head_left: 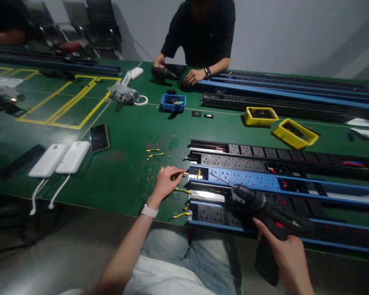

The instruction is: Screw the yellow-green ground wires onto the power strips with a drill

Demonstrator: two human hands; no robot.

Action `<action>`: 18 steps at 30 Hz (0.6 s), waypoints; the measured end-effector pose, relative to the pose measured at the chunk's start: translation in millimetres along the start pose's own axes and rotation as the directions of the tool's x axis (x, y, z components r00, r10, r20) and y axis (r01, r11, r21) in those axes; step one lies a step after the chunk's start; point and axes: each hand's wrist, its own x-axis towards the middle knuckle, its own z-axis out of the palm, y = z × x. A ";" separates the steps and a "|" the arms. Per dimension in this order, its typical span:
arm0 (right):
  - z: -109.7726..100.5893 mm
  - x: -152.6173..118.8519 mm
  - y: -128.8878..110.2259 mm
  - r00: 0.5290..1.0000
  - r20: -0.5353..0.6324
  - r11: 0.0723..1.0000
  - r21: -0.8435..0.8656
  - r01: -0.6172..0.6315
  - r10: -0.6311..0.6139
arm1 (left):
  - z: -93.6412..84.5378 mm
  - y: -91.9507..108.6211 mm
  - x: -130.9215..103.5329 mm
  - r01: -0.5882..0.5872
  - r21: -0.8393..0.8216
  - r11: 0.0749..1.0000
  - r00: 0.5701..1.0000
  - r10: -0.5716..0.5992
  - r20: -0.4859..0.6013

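My left hand (166,182) pinches a short yellow-green wire (183,173) at the left end of a blue power strip (244,178). A cordless drill (272,209) is gripped in my right hand (290,256), its long thin bit pointing left over that strip's sockets. Black socket strips (246,163) lie behind it. A nearer blue-edged strip (215,214) has another yellow-green wire (182,215) sticking out of its left end. Two loose yellow-green wires (155,155) rest on the green table beyond my left hand.
Across the table a person (203,37) works with another drill (162,73) on long strips. Small parts fill a blue bin (173,107) and two yellow bins (252,121). White power banks (47,160) and a phone (99,138) lie at the left.
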 end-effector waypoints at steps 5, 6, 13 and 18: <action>-0.3 1.2 4.6 0.999 -0.004 0.999 0.008 0.052 -0.052 | 0.1 0.0 -1.5 0.001 -0.027 1.000 1.000 -0.001 -0.011; -0.3 1.5 5.1 0.999 0.001 0.999 0.011 0.051 -0.051 | -0.1 -0.1 -1.9 0.000 -0.029 1.000 1.000 0.000 -0.007; 1.4 -8.4 0.9 0.996 -0.053 0.993 0.085 0.077 -0.073 | -1.3 -0.7 -2.7 0.008 -0.091 0.996 1.000 -0.010 -0.021; 2.6 -15.2 -7.1 0.993 -0.088 0.993 0.083 0.087 -0.080 | 0.4 -4.3 -1.7 0.048 -0.163 0.986 0.998 -0.054 -0.035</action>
